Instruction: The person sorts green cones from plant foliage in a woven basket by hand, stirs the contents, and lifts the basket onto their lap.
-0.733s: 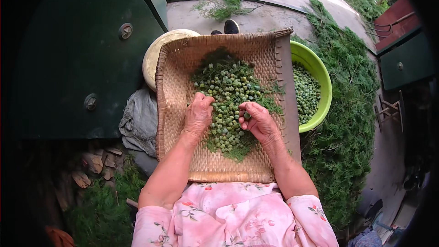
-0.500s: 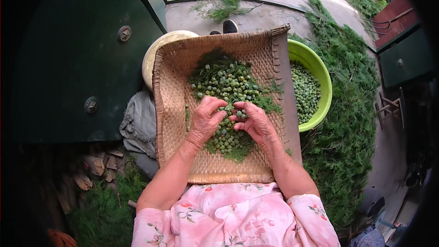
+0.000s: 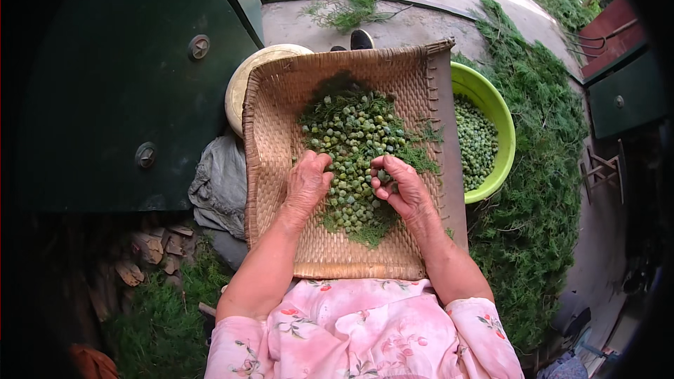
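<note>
A shallow woven basket lies across my lap, holding a heap of small green conifer cones mixed with feathery green sprigs. Over the left side of the heap, my left hand is closed with its fingers pointing down at the cones; its fingertips are hidden, so what it grips cannot be made out. My right hand is curled, thumb and forefinger nearly meeting, just above the heap's right side. Green cones show partly inside its bent fingers.
A lime-green tub of cones stands right of the basket, beside a large pile of cut conifer branches. A pale round container and grey sacking are at the left, near a dark green door and split firewood.
My left hand has moved left and slightly down, away from the right hand, and its fingers now point into the heap. The right hand has curled more, shifting slightly right.
</note>
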`<state>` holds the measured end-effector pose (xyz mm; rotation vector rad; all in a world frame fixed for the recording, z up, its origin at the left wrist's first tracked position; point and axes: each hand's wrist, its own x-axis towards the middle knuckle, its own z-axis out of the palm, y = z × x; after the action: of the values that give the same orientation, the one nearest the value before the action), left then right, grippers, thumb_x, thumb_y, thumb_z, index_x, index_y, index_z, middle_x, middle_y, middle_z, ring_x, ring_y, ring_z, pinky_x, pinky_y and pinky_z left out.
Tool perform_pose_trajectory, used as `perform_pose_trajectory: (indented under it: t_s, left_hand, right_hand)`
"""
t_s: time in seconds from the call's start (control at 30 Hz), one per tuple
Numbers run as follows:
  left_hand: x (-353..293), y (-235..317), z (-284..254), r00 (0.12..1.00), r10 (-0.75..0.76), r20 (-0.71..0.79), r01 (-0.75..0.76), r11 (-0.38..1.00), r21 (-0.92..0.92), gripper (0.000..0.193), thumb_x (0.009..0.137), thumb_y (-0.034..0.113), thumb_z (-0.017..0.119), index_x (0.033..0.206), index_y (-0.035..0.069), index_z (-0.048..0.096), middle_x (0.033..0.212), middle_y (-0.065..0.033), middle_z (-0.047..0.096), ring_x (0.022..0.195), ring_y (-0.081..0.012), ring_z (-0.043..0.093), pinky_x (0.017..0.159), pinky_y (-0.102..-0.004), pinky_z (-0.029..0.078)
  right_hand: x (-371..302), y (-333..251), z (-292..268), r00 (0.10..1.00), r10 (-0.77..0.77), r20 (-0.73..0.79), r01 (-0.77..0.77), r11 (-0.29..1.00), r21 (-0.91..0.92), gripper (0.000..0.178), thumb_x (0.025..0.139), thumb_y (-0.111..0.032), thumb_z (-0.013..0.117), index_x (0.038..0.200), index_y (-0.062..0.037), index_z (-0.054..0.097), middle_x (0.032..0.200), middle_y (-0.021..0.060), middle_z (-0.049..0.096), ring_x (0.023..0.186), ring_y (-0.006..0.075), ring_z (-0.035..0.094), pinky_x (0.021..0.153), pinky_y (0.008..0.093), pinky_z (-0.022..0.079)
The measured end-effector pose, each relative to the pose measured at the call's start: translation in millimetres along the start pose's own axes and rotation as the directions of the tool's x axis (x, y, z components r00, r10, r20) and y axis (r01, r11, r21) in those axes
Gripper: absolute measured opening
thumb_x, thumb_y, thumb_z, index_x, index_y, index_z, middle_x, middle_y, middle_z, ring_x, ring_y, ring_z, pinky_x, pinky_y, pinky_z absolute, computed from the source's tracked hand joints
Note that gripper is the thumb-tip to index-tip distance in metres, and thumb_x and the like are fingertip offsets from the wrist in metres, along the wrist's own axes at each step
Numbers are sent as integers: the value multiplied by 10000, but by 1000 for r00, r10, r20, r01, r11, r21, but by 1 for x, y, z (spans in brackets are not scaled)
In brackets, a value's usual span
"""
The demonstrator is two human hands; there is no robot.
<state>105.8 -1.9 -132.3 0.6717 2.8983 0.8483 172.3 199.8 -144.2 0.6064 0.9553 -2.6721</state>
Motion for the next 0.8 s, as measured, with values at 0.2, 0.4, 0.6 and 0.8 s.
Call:
perform_pose_trajectory:
  t_s: [0.2,0.4,0.6,0.8]
  left_hand:
    - [6,-4,2,999,-17,-49,13,996,-86,157,755,71,676,904,34,642,865,-109,568,803,-270,589,693,-362,477]
    - [4,52,-16,946,277,-168,-322,860,-396,210,787,44,673,991,19,630,904,-100,590,769,-207,605,642,-308,496]
    - [14,-1,-11,975,-144,-170,70,922,-382,187,812,34,605,997,8,612,916,-165,579,828,-320,603,719,-377,497]
    - [0,-21,-5,996,-81,-26,83,994,75,193,788,4,565,974,38,605,932,-207,561,850,-382,586,733,-443,482]
  right_hand:
    - [-3,3,6,1000,18,10,-18,999,-34,303,922,-293,584,1018,-6,592,874,98,607,702,162,599,500,243,496]
    - [-6,4,16,998,26,53,-29,998,59,424,921,-391,554,1088,-1,571,945,103,604,812,212,637,549,281,538]
    - [-2,2,3,999,18,45,-23,993,116,425,921,-410,548,1017,1,598,884,129,600,686,175,593,454,235,451]
    - [-1,-2,0,999,11,-36,-9,998,65,333,923,-336,578,974,-7,599,873,103,574,667,154,557,454,217,425]
